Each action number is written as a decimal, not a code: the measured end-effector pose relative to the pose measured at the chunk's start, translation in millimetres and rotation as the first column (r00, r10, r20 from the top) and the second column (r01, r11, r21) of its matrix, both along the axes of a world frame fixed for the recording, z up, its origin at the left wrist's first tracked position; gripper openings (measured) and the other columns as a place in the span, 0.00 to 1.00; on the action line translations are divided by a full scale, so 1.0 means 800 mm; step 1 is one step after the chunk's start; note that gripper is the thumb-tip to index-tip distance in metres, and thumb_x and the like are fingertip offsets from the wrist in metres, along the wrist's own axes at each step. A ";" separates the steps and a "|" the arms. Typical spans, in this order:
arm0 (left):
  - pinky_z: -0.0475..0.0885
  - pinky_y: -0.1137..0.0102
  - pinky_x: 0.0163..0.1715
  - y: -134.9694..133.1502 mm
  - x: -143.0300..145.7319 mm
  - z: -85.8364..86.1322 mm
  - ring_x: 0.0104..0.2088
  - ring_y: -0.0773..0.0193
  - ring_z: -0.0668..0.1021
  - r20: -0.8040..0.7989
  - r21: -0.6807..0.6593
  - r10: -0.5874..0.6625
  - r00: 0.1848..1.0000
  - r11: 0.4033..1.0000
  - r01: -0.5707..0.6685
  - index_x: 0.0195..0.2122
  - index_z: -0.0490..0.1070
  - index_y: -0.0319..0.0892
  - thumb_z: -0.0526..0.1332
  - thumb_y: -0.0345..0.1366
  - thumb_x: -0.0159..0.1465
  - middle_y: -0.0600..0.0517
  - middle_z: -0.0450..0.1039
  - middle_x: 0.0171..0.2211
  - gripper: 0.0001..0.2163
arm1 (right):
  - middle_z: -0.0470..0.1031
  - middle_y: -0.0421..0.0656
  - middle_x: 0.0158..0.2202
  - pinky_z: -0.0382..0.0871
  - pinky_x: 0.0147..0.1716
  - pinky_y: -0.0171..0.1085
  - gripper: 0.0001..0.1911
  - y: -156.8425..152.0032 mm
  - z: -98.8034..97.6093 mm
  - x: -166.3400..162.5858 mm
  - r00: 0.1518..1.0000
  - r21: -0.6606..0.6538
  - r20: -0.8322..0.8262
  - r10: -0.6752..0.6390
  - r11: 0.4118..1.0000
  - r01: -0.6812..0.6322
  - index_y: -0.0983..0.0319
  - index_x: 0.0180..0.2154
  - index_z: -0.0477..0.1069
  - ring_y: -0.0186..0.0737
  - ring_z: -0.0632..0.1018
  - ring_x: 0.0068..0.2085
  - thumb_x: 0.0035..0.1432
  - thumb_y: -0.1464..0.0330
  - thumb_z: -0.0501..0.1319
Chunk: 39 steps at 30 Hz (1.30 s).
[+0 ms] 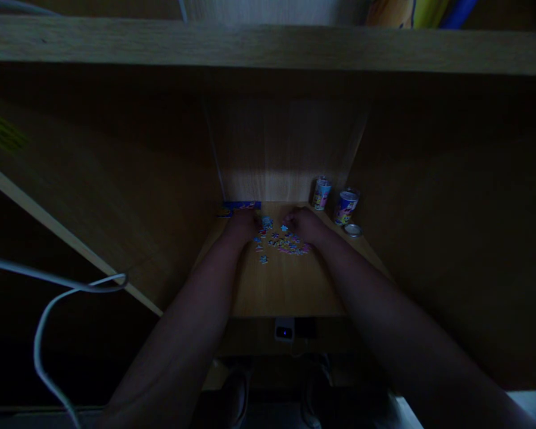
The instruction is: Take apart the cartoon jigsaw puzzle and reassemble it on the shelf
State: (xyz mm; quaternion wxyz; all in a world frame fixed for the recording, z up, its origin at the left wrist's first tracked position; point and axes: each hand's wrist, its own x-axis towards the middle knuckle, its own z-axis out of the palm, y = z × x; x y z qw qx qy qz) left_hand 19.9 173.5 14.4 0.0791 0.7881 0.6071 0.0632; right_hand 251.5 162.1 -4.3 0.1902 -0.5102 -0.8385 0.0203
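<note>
Small jigsaw puzzle pieces (287, 244) lie loosely spread on a wooden board (290, 292), mostly between my hands. My left hand (245, 221) rests at the left of the pieces, its fingers bent inward beside a small pale-blue cluster of pieces (267, 223). Anything between those fingers is hidden in the dim light. Across from it, my right hand (304, 220) has its fingers curled together, with a light-blue puzzle piece (284, 227) at the fingertips. One piece (263, 259) lies apart, nearer to me.
Two printed cups or tins (321, 194) (346, 206) stand at the back right, beside a round metal lid (352, 230). A blue printed sheet or packet (239, 206) lies behind my left hand. Wooden side walls and a shelf edge (268, 47) enclose the space. A white cable (40, 333) hangs left.
</note>
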 end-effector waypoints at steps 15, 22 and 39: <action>0.80 0.52 0.53 -0.003 0.004 0.002 0.52 0.52 0.82 0.000 0.010 0.038 0.999 0.999 -0.038 0.55 0.76 0.40 0.67 0.43 0.75 0.44 0.78 0.54 0.14 | 0.83 0.54 0.50 0.73 0.50 0.38 0.15 0.005 -0.005 0.014 0.981 -0.048 0.063 -0.184 0.981 0.188 0.63 0.47 0.84 0.48 0.83 0.49 0.69 0.59 0.68; 0.80 0.54 0.52 -0.002 0.002 0.001 0.50 0.53 0.82 0.003 0.006 0.064 0.998 0.998 -0.064 0.54 0.77 0.39 0.66 0.44 0.75 0.44 0.79 0.52 0.14 | 0.87 0.47 0.44 0.74 0.48 0.35 0.06 0.011 -0.009 0.007 0.953 -0.080 -0.275 -0.127 0.991 0.109 0.62 0.41 0.83 0.41 0.85 0.45 0.68 0.72 0.66; 0.81 0.54 0.52 -0.003 0.004 0.003 0.51 0.53 0.82 -0.005 0.015 0.065 0.998 0.998 -0.065 0.55 0.76 0.40 0.66 0.43 0.75 0.44 0.78 0.53 0.14 | 0.83 0.51 0.55 0.70 0.58 0.39 0.15 0.004 -0.008 0.002 0.994 0.003 0.021 -0.110 0.994 0.110 0.60 0.53 0.83 0.47 0.80 0.55 0.72 0.63 0.62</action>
